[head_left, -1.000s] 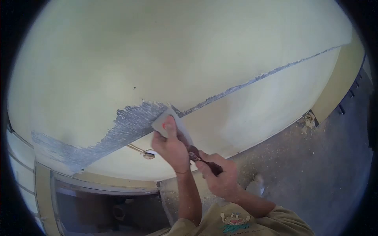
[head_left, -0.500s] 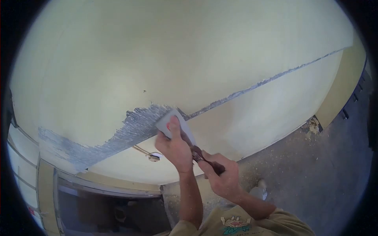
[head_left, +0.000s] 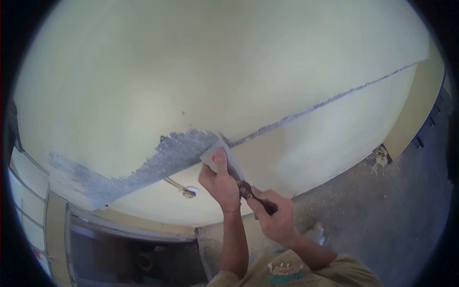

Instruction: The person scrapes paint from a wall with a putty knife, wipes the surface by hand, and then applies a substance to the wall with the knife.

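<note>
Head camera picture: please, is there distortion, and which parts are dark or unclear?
Head view: strong wide-angle bending, rounded black borders; soft, uneven light on the smooth cream upper wall; at lower left, the dark rectangular opening shows little detail; small lettering on the olive printed shirt unreadable.

Your left hand point(head_left: 222, 185) is gripping with its thumb extended, its forearm rising nearly upright. Your right hand point(head_left: 276, 216) is curling closed just beside it, forearm slanting inward.

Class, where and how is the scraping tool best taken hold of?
Probably by the dark handle of the scraping tool, from the lower right: it is narrower than the broad blade and points back toward the person.
</note>
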`<action>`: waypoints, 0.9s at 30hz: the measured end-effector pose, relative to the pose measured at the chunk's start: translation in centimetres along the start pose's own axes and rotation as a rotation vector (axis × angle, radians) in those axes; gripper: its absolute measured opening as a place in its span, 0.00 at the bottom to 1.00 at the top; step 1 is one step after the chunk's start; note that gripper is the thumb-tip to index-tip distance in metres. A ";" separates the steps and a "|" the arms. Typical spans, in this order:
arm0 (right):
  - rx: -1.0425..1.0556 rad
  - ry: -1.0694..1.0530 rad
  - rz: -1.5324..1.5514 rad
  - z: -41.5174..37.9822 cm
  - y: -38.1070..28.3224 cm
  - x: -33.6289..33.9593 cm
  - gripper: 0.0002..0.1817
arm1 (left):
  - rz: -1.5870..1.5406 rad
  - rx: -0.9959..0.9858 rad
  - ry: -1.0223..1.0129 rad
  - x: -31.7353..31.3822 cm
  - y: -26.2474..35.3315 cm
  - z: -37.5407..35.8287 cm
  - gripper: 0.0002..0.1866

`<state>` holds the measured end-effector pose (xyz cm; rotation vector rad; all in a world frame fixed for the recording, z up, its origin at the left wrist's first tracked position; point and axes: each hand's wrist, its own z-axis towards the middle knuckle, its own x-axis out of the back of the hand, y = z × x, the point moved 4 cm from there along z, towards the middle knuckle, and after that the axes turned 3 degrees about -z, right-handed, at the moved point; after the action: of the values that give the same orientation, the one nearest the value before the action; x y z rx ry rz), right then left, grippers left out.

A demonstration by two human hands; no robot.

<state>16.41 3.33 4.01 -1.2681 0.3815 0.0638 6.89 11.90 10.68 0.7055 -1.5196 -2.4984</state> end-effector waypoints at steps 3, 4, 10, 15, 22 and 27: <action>0.014 0.008 -0.081 0.1 -0.3 -0.4 0.11 | -0.046 -0.045 0.065 -0.3 -0.5 0.6 0.07; 0.042 0.003 -0.105 0.1 -0.6 -0.4 0.11 | -0.056 -0.009 0.031 -0.3 -0.2 0.6 0.08; -0.024 0.002 -0.081 0.0 -0.4 -0.2 0.11 | -0.014 0.024 0.008 -0.4 0.6 0.1 0.09; 0.014 0.003 -0.099 -0.5 -0.8 -0.1 0.11 | -0.054 0.061 0.002 0.4 -0.7 0.4 0.09; -0.012 0.007 0.030 0.4 -1.2 -1.0 0.10 | 0.022 0.029 -0.063 0.5 0.7 1.2 0.12; 0.129 0.012 -0.101 1.8 -2.4 -1.9 0.06 | 0.043 -0.213 -0.025 -0.4 2.1 2.9 0.12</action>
<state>15.66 4.57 7.26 -1.1589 0.3260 -0.0529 5.69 13.34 13.76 0.6036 -1.2355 -2.5938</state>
